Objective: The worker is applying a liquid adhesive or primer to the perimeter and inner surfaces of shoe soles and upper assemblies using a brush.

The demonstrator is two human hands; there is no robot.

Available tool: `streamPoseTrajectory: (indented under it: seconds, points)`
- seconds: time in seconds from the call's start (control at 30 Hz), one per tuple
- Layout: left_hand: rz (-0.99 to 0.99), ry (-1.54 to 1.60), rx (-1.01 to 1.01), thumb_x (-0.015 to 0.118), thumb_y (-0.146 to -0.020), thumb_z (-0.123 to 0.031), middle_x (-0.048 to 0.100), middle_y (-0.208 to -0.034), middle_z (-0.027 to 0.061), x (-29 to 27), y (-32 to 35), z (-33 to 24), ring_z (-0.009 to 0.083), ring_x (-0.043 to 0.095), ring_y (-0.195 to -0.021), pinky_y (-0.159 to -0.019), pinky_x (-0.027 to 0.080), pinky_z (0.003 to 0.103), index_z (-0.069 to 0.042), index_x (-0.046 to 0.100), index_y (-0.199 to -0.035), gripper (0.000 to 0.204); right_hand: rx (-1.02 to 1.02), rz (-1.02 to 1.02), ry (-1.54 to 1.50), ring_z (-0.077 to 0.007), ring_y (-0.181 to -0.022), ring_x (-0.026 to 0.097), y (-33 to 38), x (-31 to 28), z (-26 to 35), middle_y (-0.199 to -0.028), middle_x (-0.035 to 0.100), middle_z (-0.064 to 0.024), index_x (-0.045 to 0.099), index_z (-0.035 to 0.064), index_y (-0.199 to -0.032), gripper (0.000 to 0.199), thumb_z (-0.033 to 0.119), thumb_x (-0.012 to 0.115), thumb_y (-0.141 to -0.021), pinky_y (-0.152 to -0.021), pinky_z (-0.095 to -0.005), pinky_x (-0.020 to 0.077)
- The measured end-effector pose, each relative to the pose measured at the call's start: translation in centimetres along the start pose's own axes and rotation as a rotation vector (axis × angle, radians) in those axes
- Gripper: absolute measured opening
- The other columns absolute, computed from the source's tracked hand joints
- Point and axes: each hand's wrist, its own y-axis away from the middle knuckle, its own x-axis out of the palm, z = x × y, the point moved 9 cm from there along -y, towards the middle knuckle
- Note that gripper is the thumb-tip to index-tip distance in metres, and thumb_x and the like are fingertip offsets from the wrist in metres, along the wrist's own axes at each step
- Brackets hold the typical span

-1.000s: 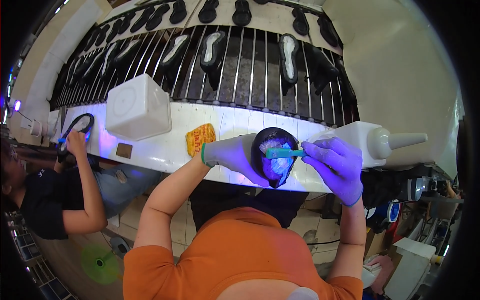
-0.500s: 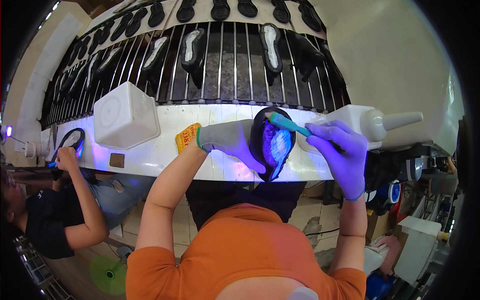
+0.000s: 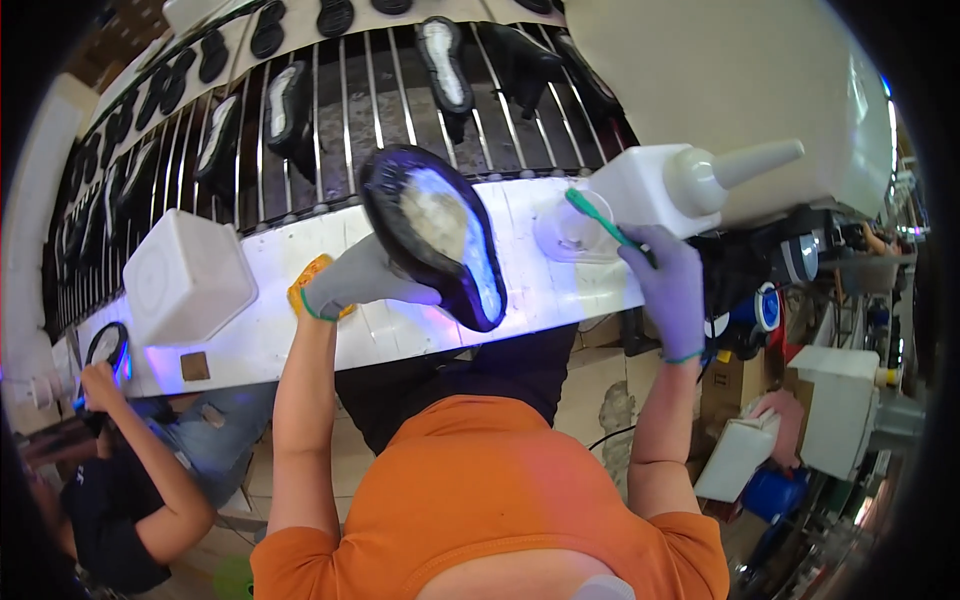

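My left hand (image 3: 365,280), in a grey glove, grips a black shoe upper (image 3: 475,205) tilted bottom side up. Its underside shows a whitish middle with a bluish sheen along one edge. In my gloved right hand (image 3: 670,285) is a toothbrush-like brush with a green handle (image 3: 603,217). The brush's head is over a small round translucent tub (image 3: 556,238), apart from the upper; whether it touches the tub I cannot tell. Right behind the tub lies a white squeeze bottle (image 3: 640,185) with a long nozzle.
A white box-shaped container (image 3: 185,275), an orange-yellow packet (image 3: 310,280) and a small brown square (image 3: 194,366) are on the white bench (image 3: 400,335). Beyond runs a rack of metal bars (image 3: 345,110) with several black uppers and soles. At left a co-worker's hand (image 3: 100,387) holds another shoe piece.
The brush has left the upper and moved over the tub with my right hand. My left hand has raised and turned the upper toward the left. The whole view has shifted and tilted.
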Motion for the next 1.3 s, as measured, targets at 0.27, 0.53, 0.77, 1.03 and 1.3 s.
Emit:
streamPoseTrajectory:
  seconds: [0.27,0.53,0.77,1.03,1.3]
  points:
    - [-0.417,0.378,0.159,0.066,-0.083,-0.039,0.060,-0.118,0.0091,-2.2,1.5,7.9,0.0178,0.057,-0.107,-0.095,0.045,0.030,0.006,0.049,-0.126,0.065,0.158,0.042,0.660,-0.0337,-0.075,0.063,2.3,6.6,-4.6,-0.082,0.059,-0.0146,0.061,0.0062,-0.092,0.010,0.014,0.059,-0.087,-0.064,-0.0436,0.0492]
    - [-0.160,1.332,0.057,0.042,-0.094,-0.058,0.057,-0.130,0.0135,2.3,1.3,11.6,0.0274,0.060,-0.109,-0.096,0.049,0.038,-0.005,0.045,-0.139,0.069,0.094,-0.004,0.273,-0.0256,-0.062,0.063,2.8,6.3,-7.5,-0.076,0.064,-0.0148,0.064,0.0016,-0.089,0.014,0.015,0.062,-0.084,-0.058,-0.0380,0.0486]
    - [-0.402,1.090,0.047,0.044,-0.094,-0.057,0.056,-0.130,0.0120,1.2,2.9,8.7,0.0235,0.059,-0.110,-0.097,0.048,0.036,-0.005,0.042,-0.139,0.068,0.692,0.041,-0.942,-0.0032,-0.048,0.043,6.1,10.1,-9.5,-0.077,0.064,-0.0036,0.066,-0.0028,-0.106,0.028,0.020,0.057,-0.093,-0.042,-0.0184,0.0293]
    - [-0.358,0.981,-0.057,0.051,-0.093,-0.053,0.060,-0.122,0.0123,3.7,1.6,6.8,0.0217,0.061,-0.103,-0.094,0.048,0.034,-0.004,0.047,-0.134,0.064,0.509,0.201,-1.275,-0.0029,-0.049,0.040,2.3,9.2,-5.0,-0.086,0.065,-0.0055,0.061,-0.0048,-0.115,0.030,0.013,0.056,-0.091,-0.043,-0.0174,0.0274]
    - [-0.411,0.635,-0.005,0.054,-0.093,-0.046,0.061,-0.108,0.0080,3.1,2.0,2.6,0.0135,0.060,-0.095,-0.085,0.049,0.028,0.002,0.050,-0.125,0.058,-0.039,0.417,-0.697,-0.0118,-0.065,0.059,1.4,3.8,6.2,-0.078,0.067,-0.0093,0.075,-0.0001,-0.089,0.023,0.005,0.074,-0.067,-0.059,-0.0217,0.0435]
